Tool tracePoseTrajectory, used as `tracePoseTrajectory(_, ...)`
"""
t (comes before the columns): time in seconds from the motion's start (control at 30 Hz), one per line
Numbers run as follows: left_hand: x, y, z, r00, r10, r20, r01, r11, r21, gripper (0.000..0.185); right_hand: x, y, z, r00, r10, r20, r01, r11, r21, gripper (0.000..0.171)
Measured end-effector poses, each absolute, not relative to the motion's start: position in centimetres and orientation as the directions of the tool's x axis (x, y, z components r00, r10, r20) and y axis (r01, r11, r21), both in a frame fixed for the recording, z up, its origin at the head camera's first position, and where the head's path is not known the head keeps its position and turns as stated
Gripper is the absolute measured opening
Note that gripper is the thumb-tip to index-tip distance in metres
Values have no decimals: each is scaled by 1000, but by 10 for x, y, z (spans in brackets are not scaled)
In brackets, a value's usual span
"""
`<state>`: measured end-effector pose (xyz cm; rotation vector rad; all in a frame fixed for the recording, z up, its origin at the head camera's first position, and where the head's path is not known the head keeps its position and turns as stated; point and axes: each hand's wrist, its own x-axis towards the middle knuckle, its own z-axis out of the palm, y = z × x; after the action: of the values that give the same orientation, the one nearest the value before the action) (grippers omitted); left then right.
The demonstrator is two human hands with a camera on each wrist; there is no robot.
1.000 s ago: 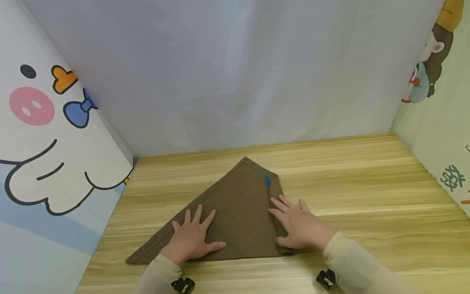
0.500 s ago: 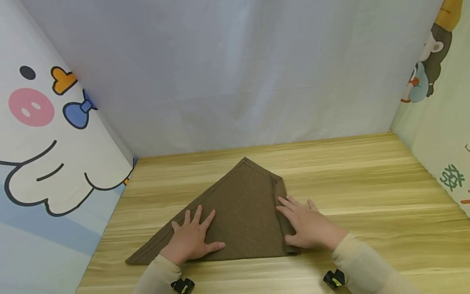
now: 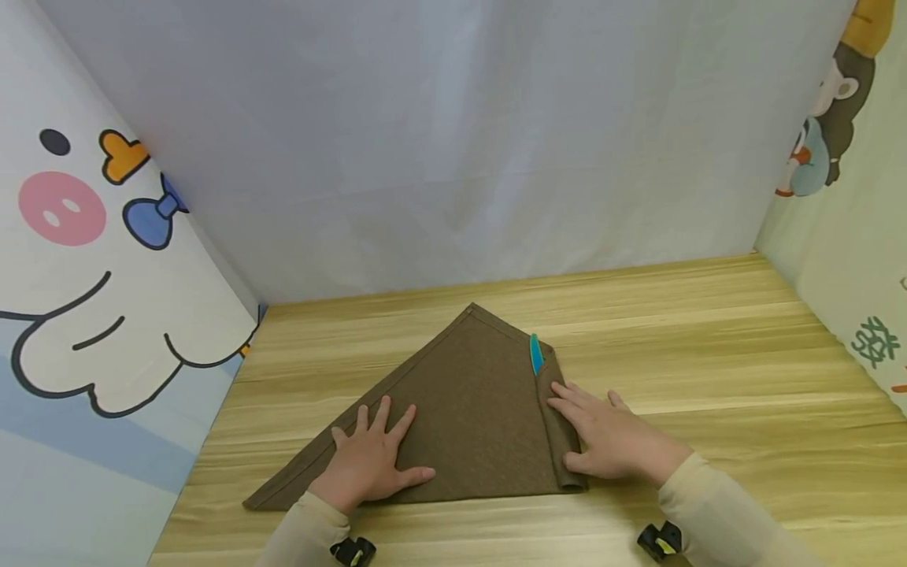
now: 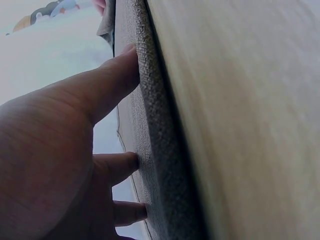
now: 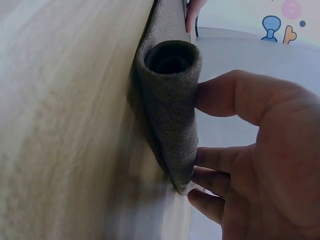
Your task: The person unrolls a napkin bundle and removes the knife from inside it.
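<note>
One blue-green strip (image 3: 535,354) pokes out at the far end of the rolled edge (image 3: 558,433) of a brown cloth (image 3: 475,429); part of it is hidden by the fold, and I cannot tell what it is. At its near end the roll makes a hollow tube, dark inside, an inner turn of fabric faintly showing. The cloth lies on the wood-grain tabletop (image 3: 680,331), one corner pointing towards the pale backdrop (image 3: 453,157). My left hand (image 3: 364,461) rests on the flat part, fingers and thumb spread wide, tips near the slanting hemmed side. My right hand (image 3: 609,437) presses the roll: fingers stretched forward, the first ones close together, thumb set apart near the hollow end, so the roll lies right under my fingertips, with flat cloth spanning between both hands
</note>
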<state>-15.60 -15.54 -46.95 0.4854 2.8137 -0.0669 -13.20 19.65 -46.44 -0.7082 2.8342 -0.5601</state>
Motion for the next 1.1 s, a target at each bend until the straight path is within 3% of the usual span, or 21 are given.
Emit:
tracePoseTrajectory(0.57,-157,-156,-472,-903,319,-287,329,944,13,100,-140,167,-466,-793,-602,-87,-553,773,-311,80)
tracePoseTrajectory(1.1,-156,-157,-472,-901,322,-290,333,943,13,99,-140,165,-465,-833,-531,-156,-495,841,-218,80)
